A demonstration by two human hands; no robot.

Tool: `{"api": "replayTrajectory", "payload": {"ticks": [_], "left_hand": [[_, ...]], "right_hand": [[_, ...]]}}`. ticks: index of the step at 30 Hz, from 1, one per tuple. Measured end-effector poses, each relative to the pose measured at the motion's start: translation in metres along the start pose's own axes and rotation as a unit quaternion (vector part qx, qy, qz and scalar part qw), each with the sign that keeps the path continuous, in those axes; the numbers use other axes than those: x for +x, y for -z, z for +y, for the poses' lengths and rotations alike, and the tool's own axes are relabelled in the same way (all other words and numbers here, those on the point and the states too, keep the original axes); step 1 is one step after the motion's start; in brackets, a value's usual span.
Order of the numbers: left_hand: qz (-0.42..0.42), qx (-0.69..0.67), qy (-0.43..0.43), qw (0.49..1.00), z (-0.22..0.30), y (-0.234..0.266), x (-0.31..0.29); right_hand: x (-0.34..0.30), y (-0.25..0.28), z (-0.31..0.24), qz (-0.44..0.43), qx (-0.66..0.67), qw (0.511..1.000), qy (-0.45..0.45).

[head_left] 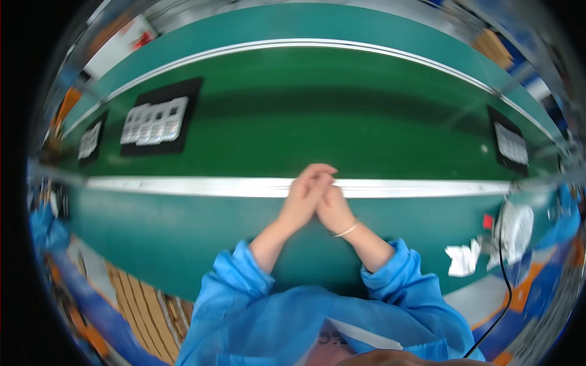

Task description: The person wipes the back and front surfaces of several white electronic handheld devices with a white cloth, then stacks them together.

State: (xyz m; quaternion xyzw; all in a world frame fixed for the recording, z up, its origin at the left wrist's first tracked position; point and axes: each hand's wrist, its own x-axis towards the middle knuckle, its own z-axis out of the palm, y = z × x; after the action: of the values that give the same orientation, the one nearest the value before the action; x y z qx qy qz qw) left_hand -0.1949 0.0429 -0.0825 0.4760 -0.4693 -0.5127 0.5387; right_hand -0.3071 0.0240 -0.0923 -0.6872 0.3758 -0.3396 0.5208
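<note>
Silvery metal is running straight across beneath the person's joined hands: the metal rail (183,186) is stretching left to right along the near edge of the green belt (342,134), crossing the line in which the forearms are pointing. The left hand (301,200) and the right hand (335,209) are meeting above this rail, their fingertips reaching just over its belt side; whether the skin is touching the metal is not showing clearly.

The nearest workpiece, a white segmented panel (154,122) on a black tray (193,100), is lying well apart from the fingers, beyond them and to the left, so the left hand is nearer to it. Its long axis is running roughly along the belt, its right end tilting slightly away from the person.

Both forearms are coming forward from rolled blue sleeves (235,277) and slanting inward to a point. The left hand's fingers are lying across those of the right, and a bangle (346,229) is circling the right wrist. Neither hand is visibly holding anything; because the fingers are overlapping and blurring, how far each hand is opening or curling cannot be told, nor whether something small is hiding between them.
</note>
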Motion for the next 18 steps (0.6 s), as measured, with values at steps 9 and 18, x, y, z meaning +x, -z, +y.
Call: {"api": "replayTrajectory", "payload": {"ticks": [9,18], "left_hand": [[-0.016,-0.010,0.009,1.000,0.000,-0.010,0.000],[-0.008,0.010,-0.003,1.000,0.000,-0.020,0.004]], "right_hand": [[-0.002,0.016,0.005,-0.040,0.001,0.999,-0.013],[-0.007,0.024,0.017,-0.019,-0.010,1.000,0.001]]}}
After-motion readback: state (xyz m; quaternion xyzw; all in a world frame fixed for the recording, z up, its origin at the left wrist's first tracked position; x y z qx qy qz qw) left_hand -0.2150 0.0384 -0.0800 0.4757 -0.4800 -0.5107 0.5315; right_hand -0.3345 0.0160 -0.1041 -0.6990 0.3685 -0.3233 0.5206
